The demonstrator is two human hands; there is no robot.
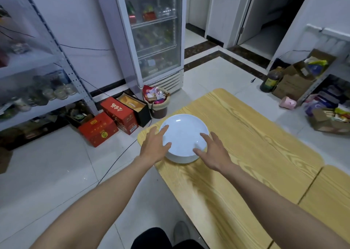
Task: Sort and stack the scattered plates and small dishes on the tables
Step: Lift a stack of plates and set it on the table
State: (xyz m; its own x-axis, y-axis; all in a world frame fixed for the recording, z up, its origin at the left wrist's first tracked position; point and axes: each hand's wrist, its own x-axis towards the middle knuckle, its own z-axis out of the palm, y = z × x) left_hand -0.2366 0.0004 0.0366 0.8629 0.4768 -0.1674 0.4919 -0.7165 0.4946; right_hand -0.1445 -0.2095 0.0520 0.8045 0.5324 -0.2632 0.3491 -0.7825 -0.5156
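Observation:
A stack of white round plates (183, 135) stands near the left corner of the yellow wooden table (246, 144). My left hand (154, 146) rests against the stack's left rim, fingers spread over the top plate's edge. My right hand (211, 151) lies on the near right rim, fingers apart and touching the top plate. Neither hand closes around a plate. How many plates are in the stack is hidden by my hands.
A second wooden table (325, 201) butts against the first at the right. On the floor left of the table are red boxes (106, 125) and a full waste bin (157, 102). A glass-door fridge (153, 34) stands behind; shelves (37, 78) at left.

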